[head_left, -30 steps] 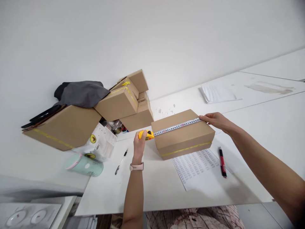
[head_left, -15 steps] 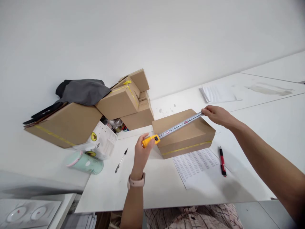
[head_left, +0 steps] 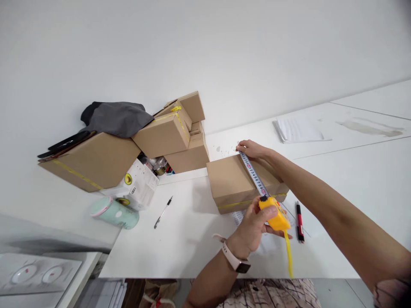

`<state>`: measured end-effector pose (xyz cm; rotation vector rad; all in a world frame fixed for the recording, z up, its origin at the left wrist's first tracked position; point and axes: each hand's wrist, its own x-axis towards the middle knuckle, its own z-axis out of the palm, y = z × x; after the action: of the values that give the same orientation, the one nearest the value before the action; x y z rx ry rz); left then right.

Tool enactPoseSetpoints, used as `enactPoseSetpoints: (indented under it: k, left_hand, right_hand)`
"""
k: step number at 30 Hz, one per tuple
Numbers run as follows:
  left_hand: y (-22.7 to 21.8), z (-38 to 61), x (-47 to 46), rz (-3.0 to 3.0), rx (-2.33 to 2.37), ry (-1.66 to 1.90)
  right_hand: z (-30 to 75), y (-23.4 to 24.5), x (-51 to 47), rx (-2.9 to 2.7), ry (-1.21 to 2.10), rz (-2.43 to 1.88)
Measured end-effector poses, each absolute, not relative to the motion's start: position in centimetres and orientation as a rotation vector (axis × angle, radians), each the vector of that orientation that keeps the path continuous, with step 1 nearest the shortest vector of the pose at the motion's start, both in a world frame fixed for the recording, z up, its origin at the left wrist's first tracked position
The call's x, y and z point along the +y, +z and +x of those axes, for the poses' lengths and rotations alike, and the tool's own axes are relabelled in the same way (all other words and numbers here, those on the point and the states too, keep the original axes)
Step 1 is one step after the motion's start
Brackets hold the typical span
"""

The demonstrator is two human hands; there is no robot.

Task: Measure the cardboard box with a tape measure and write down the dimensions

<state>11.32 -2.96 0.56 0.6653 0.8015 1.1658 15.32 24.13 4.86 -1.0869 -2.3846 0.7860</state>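
A flat cardboard box (head_left: pixel 231 182) with yellow tape lies on the white table (head_left: pixel 180 239). My left hand (head_left: pixel 253 226) is closed round a yellow tape measure case (head_left: pixel 274 217) at the box's near edge. The white tape blade (head_left: pixel 254 174) runs across the box's top to its far edge. There my right hand (head_left: pixel 253 150) pinches the blade's end against the box. A yellow strap hangs from the case. A watch sits on my left wrist.
A printed sheet (head_left: pixel 237 217) lies partly under the box, and a red and black pen (head_left: pixel 299 222) to its right. A black pen (head_left: pixel 163 212), a mint bottle (head_left: pixel 115 212), a white carton (head_left: pixel 138 186) and stacked cardboard boxes (head_left: pixel 167 134) stand at left. Papers (head_left: pixel 298 129) lie far right.
The tape has swung from lying along the box's length to lying across its width. My left hand carried the case to the near right side; my right hand moved to the far edge.
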Motion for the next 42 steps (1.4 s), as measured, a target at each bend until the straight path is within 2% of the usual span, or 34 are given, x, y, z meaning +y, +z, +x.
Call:
enactPoseSetpoints:
  k: [7, 16, 21, 25, 28, 31, 36, 39, 42]
  left_hand:
    - [0.2, 12.1, -2.2, 0.660, 0.833, 1.170]
    - [0.4, 12.9, -3.0, 0.618, 0.867, 1.177]
    - [0.5, 13.0, -2.6, 0.621, 0.874, 1.187]
    - [1.2, 11.4, -4.5, 0.710, 0.889, 1.215]
    - [0.7, 8.4, -8.1, 0.886, 0.966, 1.275]
    - [-1.0, 4.9, -11.7, 0.935, 1.254, 1.432]
    - [-3.2, 2.1, -12.3, 0.840, 1.457, 1.515]
    - [-2.4, 1.2, -10.0, 0.931, 1.363, 1.535]
    - [-0.2, -0.5, -7.3, 1.031, 1.330, 1.561]
  right_hand:
    - [16.2, 2.7, 25.2, -2.344, 0.977, -1.069]
    - [16.4, 2.2, 25.5, -2.293, 1.125, -1.080]
    - [16.1, 2.9, 24.8, -2.297, 1.128, -1.093]
    - [18.3, 4.7, 23.9, -2.121, 1.202, -0.943]
    - [22.9, 4.7, 22.3, -1.783, 1.062, -0.907]
    - [28.0, 1.9, 19.5, -1.537, 0.927, -1.101]
    - [31.0, -3.7, 14.2, -1.645, 1.015, -1.277]
    - [29.5, -3.1, 12.7, -1.785, 0.978, -1.224]
    - [27.6, 0.0, 13.2, -1.873, 0.817, -1.182]
